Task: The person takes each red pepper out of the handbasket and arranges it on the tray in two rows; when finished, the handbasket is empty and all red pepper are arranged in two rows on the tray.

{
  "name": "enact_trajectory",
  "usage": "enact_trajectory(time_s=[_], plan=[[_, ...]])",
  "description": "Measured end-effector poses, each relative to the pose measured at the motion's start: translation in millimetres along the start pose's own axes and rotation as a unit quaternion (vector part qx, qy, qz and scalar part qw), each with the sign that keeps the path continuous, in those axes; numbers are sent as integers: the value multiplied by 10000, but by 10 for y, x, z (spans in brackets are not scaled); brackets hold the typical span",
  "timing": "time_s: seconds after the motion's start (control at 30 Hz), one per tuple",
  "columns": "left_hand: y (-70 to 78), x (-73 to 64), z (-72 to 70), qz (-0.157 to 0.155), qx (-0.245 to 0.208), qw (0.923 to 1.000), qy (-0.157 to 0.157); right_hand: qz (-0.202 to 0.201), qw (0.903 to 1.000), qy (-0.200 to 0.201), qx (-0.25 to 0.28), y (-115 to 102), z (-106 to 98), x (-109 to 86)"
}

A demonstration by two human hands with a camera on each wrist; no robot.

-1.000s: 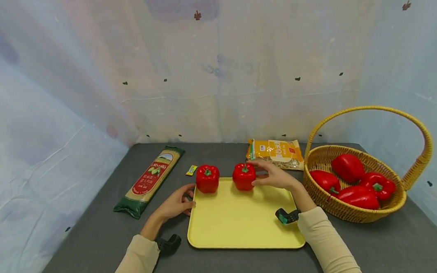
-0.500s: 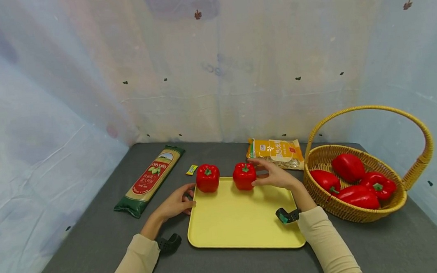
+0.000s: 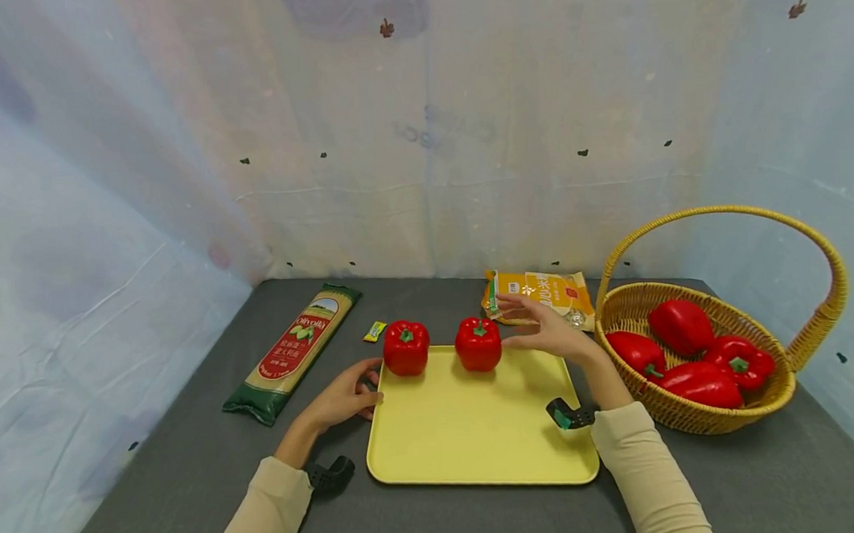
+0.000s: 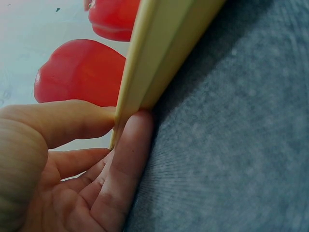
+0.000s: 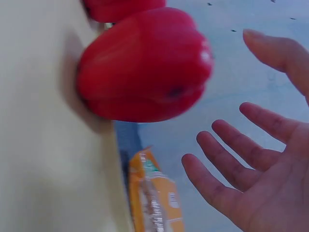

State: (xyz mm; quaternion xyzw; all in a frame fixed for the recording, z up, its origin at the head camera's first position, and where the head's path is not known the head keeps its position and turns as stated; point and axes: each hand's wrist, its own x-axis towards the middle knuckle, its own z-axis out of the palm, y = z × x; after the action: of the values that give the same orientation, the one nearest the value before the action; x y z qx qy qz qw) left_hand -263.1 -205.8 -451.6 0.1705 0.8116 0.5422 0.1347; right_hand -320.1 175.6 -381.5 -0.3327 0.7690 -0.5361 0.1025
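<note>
Pepper (image 3: 478,346) right of centre: freed, seemingly placed on tray (image 3: 472,437).
Right hand (image 3: 552,334): just off, wide.
Left hand (image 3: 341,396): pinching tray.

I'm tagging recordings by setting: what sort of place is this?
Likely a staged recording booth: pale sheeting hangs behind and beside a dark gray tabletop, where two red bell peppers stand on a yellow tray.

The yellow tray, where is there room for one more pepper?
The tray is bare in the middle, from the left pepper and right pepper down to its near edge. Its far side is crowded: both peppers stand there, and the right hand hovers by the far right corner. The left hand pinches the left edge.
</note>
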Motion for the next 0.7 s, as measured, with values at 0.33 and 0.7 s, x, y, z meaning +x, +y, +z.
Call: enact_trajectory(time_s=[0.33,0.7], plan=[[9,-21,-2,-34,-64,10000,24,-370,9988,272,-163,-324,-218,-183],[20,-8,0,-30,14,10000,0,-1256,9900,613,-187,-637,-515,-502]])
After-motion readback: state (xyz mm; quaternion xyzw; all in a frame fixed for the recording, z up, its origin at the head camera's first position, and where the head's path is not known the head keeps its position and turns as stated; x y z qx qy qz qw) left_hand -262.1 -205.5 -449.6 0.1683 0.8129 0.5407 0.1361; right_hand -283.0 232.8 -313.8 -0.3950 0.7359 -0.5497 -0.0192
